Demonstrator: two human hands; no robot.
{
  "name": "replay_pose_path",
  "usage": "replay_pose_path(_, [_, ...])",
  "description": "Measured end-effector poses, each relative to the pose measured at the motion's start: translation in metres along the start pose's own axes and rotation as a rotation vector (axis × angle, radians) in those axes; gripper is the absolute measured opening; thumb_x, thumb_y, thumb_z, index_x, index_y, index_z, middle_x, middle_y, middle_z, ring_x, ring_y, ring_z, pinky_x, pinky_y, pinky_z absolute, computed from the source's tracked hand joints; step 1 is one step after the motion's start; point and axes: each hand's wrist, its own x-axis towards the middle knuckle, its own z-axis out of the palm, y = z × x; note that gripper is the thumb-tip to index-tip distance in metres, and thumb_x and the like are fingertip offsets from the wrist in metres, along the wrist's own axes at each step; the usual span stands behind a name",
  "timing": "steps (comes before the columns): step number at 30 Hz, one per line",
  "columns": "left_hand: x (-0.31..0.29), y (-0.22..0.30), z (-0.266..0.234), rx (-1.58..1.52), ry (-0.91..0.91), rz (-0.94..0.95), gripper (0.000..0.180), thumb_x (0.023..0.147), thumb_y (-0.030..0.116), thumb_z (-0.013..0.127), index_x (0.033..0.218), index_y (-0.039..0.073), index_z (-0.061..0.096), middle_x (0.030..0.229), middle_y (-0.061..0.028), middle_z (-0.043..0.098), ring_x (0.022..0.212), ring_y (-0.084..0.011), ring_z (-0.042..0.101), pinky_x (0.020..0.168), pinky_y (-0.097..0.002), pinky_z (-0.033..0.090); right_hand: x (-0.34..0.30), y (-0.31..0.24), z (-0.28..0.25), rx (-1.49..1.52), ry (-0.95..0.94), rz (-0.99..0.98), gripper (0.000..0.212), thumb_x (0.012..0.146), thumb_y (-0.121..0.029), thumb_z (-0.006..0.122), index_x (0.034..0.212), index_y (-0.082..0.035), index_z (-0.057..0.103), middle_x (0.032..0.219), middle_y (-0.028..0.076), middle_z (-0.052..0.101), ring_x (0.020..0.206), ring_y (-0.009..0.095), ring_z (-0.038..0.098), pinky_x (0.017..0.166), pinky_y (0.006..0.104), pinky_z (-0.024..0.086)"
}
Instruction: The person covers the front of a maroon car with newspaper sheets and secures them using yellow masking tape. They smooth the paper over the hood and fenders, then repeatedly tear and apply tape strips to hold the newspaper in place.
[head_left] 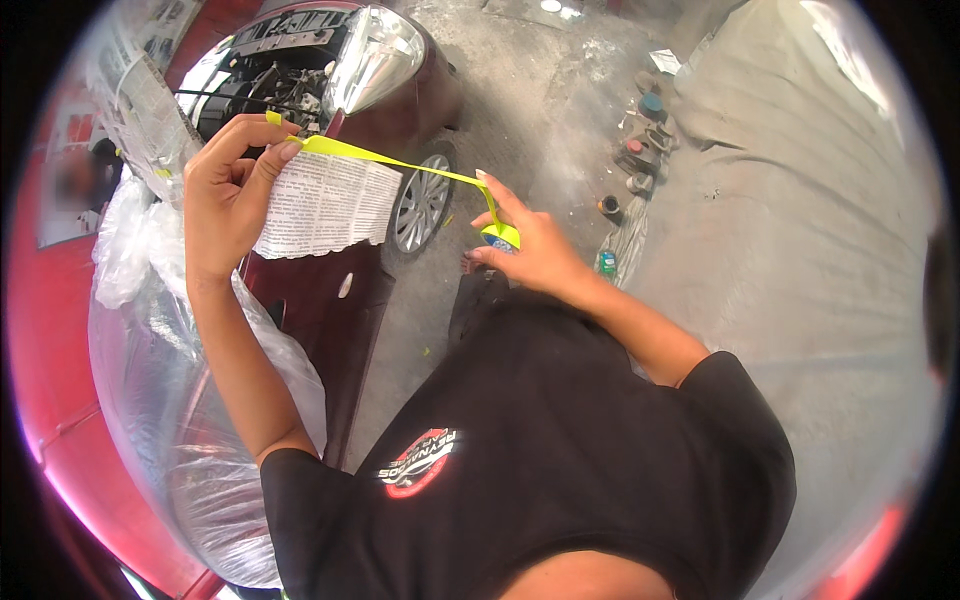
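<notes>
My left hand is raised beside the dark red car, its thumb and forefinger pinching the end of bright yellow masking tape. A torn sheet of newspaper hangs along the tape's edge below those fingers. The tape runs taut to the right, then bends down to its roll. Around that roll my right hand is closed, with the forefinger up against the strip. Part of the roll is hidden by the fingers.
The dark red car stands at the left, engine bay exposed, with a headlight and front wheel showing. Clear plastic sheeting drapes its side. Several cans and bottles line the floor beside a large grey cover.
</notes>
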Motion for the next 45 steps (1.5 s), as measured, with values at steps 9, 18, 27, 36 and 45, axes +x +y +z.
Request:
replay_pose_path(9, [0.001, 0.016, -0.018, -0.025, 0.089, -0.066, 0.012, 0.1, 0.007, 0.071, 0.105, -0.004, 0.071, 0.103, -0.005, 0.073, 0.075, -0.0043, 0.064, 0.062, -0.0203, 0.052, 0.001, 0.001, 0.007, -0.167, -0.048, 0.031, 0.125, 0.082, -0.06, 0.08, 0.167, -0.007, 0.006, 0.118, 0.019, 0.076, 0.097, 0.045, 0.074, 0.09, 0.0486, 0.059])
replay_pose_path(18, [-0.01, 0.029, -0.02, -0.038, 0.089, -0.095, 0.013, 0.098, 0.009, 0.074, 0.105, -0.003, 0.072, 0.102, -0.0035, 0.073, 0.065, 0.0001, 0.056, 0.053, -0.0183, 0.042, 0.009, 0.007, 0.011, -0.021, 0.01, -0.018, 0.084, 0.082, -0.036, 0.087, 0.152, -0.008, 0.048, 0.125, 0.016, 0.069, 0.103, 0.031, 0.072, 0.093, 0.0393, 0.056])
replay_pose_path(27, [-0.004, 0.058, -0.032, 0.204, -0.054, -0.019, 0.011, 0.1, 0.008, 0.071, 0.104, -0.002, 0.072, 0.106, -0.0048, 0.07, 0.066, 0.0003, 0.053, 0.053, -0.0185, 0.04, 0.058, -0.038, -0.005, -0.051, 0.213, -0.359, 0.052, 0.085, -0.02, 0.085, 0.131, -0.008, 0.067, 0.125, 0.01, 0.069, 0.109, 0.022, 0.069, 0.095, 0.0365, 0.054])
replay_pose_path(36, [0.005, 0.067, -0.042, 0.359, -0.02, 0.074, 0.016, 0.096, 0.015, 0.077, 0.102, 0.0, 0.075, 0.098, -0.0014, 0.07, 0.058, 0.0014, 0.039, 0.049, -0.0215, 0.03, 0.109, -0.164, -0.021, 0.202, 0.139, -0.617, 0.03, 0.087, -0.022, 0.083, 0.113, -0.006, 0.077, 0.107, 0.008, 0.077, 0.103, 0.018, 0.072, 0.092, 0.035, 0.054])
replay_pose_path(45, [0.0, 0.066, -0.044, 0.317, 0.02, -0.02, 0.019, 0.093, 0.016, 0.08, 0.1, -0.001, 0.076, 0.089, -0.0013, 0.071, 0.058, -0.0021, 0.042, 0.05, -0.0238, 0.035, 0.143, -0.172, 0.006, 0.343, -0.031, -0.554, 0.018, 0.094, -0.014, 0.079, 0.106, -0.001, 0.077, 0.096, 0.005, 0.077, 0.088, 0.01, 0.072, 0.081, 0.0265, 0.057])
